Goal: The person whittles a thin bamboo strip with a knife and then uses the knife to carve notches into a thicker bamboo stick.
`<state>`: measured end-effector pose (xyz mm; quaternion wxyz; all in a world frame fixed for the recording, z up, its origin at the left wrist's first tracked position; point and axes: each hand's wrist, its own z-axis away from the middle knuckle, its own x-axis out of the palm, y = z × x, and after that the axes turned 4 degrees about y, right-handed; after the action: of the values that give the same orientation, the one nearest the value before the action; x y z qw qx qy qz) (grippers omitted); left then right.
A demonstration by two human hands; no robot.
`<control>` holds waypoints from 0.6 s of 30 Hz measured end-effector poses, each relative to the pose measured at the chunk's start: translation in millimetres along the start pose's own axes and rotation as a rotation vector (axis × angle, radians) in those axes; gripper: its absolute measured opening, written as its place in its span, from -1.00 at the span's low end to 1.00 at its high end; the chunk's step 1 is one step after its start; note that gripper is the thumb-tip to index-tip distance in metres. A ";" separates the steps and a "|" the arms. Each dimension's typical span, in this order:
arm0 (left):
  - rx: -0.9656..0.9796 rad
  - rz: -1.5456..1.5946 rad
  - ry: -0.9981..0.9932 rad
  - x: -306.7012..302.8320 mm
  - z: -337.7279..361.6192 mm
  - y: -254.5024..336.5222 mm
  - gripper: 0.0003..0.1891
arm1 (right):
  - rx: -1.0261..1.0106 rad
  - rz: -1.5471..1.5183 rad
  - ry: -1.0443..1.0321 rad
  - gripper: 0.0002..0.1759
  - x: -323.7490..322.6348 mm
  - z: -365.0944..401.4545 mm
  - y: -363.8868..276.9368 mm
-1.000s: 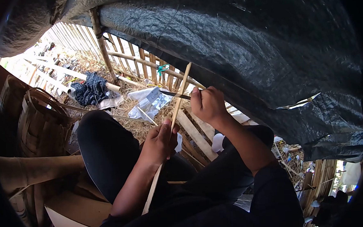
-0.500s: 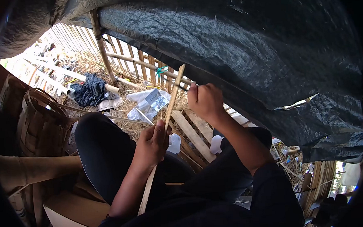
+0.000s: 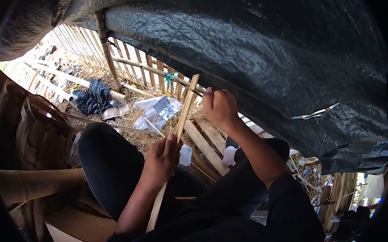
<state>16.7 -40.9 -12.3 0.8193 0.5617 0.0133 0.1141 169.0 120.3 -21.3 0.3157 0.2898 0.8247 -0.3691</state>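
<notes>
Hanging beyond the right hand (image 3: 221, 105), a black sheet (image 3: 287, 68) hides much of the slatted fence (image 3: 150, 73). Clear plastic (image 3: 158, 116) lies on straw, near wooden boards (image 3: 204, 142); a woven basket (image 3: 41, 142) and bamboo pole (image 3: 43, 181) stand beside the left knee (image 3: 105, 145). The pale strip (image 3: 185, 112) slants up from the lap, gripped partway along by the left hand (image 3: 162, 160). The right hand is clenched around a dark blade (image 3: 198, 93) (its handle end hidden by the fist). Compared with a second ago, the blade sits nearer the strip's upper end, while the left hand's hold is unchanged.
</notes>
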 end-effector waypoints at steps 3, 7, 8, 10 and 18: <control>-0.015 -0.027 -0.020 -3.0 -1.3 -2.7 -0.49 | -0.196 -0.054 -0.068 -0.48 1.0 25.4 -14.3; 0.008 0.005 -0.021 -0.6 -3.4 -2.8 -0.50 | -0.046 0.032 0.055 -0.49 11.8 -4.2 11.2; -0.013 -0.002 -0.001 0.2 -3.2 -0.4 -0.50 | -0.053 0.036 0.057 -0.49 10.6 3.3 8.7; -0.029 -0.010 0.026 1.4 -4.9 1.6 -0.50 | -0.205 -0.029 -0.093 -0.47 4.6 23.0 -8.5; 0.044 -0.095 0.008 3.0 -9.4 -10.2 -0.51 | -0.186 -0.060 -0.140 -0.52 4.6 20.1 -4.9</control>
<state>20.0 -35.1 -24.8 0.8111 0.5780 0.0460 0.0769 168.8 102.7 -33.2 0.3866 0.2080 0.8397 -0.3197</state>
